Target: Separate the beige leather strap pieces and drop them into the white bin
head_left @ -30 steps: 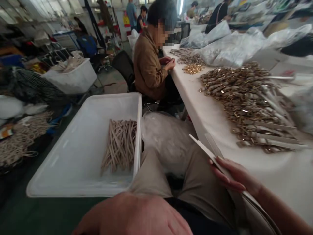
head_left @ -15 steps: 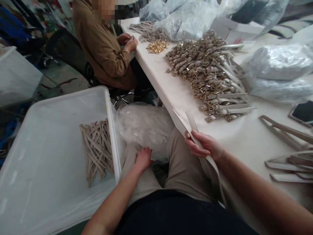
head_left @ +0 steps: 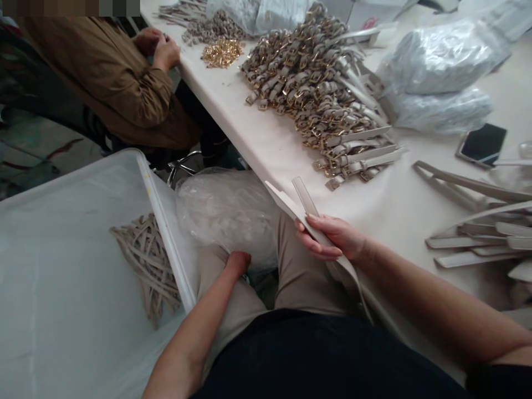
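Left hand (head_left: 239, 262) has tucked its fingers down as your view swings right

Half a second ago those fingers lay spread on your leg; now they bend out of sight by your left knee (head_left: 211, 266), so whether they hold anything cannot be told. With the turn of your head, the table (head_left: 266, 133) and the bin (head_left: 164, 227) have slid leftward. Your right hand (head_left: 332, 235) still grips the pale strapping (head_left: 286, 203) near the table edge, two ends pointing forward; one doubled strap or two, it is hard to say.

On progress, judge it as partway. A large heap of buckled straps (head_left: 299, 83) lies on the table, while the ends you hold show no buckle. Loose straps (head_left: 469, 259) to your right show none either and may be what is left; their number cannot be read.

Mind the edges. The table's runs diagonally from the co-worker's hands (head_left: 166, 52) towards your right wrist. The bin's rim stands close beside your left forearm (head_left: 201, 335), so a sideways swing could knock it. A plastic bag (head_left: 226, 205) fills the gap ahead of your knees. Your right hand seems to have most room over the white cover between heap and loose straps, short of the phone (head_left: 484, 143).
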Available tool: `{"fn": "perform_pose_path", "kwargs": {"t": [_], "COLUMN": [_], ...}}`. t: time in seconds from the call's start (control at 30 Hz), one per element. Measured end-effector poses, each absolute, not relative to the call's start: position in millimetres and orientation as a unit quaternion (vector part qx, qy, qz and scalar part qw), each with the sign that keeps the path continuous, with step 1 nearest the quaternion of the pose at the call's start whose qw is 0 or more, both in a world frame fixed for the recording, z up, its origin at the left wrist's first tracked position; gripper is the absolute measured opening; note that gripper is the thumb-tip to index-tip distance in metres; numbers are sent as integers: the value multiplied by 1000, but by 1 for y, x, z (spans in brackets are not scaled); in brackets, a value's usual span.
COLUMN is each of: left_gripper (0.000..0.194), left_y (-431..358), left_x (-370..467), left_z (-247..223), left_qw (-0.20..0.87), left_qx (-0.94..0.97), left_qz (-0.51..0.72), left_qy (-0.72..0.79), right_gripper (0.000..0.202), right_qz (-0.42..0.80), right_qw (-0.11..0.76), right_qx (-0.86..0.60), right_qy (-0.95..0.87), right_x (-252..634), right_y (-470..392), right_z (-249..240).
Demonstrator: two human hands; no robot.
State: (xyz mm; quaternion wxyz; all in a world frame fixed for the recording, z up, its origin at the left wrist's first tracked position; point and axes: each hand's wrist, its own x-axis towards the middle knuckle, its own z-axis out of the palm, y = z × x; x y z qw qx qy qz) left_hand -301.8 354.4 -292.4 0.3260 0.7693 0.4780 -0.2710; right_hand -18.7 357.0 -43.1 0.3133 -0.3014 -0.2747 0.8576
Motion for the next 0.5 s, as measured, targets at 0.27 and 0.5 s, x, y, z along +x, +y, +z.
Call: {"fn": "perform_pose_path", "kwargs": {"t": [0.27, 0.5], "left_gripper": [24, 36], "left_y": [359, 393], "left_x": [-308, -317], "left_z": [-283, -300], "left_qw": [369, 338], "left_qx": [714, 610], "left_qz": [-203, -81], "left_qy": [559, 712], "right_gripper": [24, 25], "right_qz": [863, 868], "right_qw": [327, 320], "right_qx": [-270, -269], "right_qy": [-274, -268], "right_x": [-20, -19], "right_y": [361, 361], "right_z": [-48, -48]}}
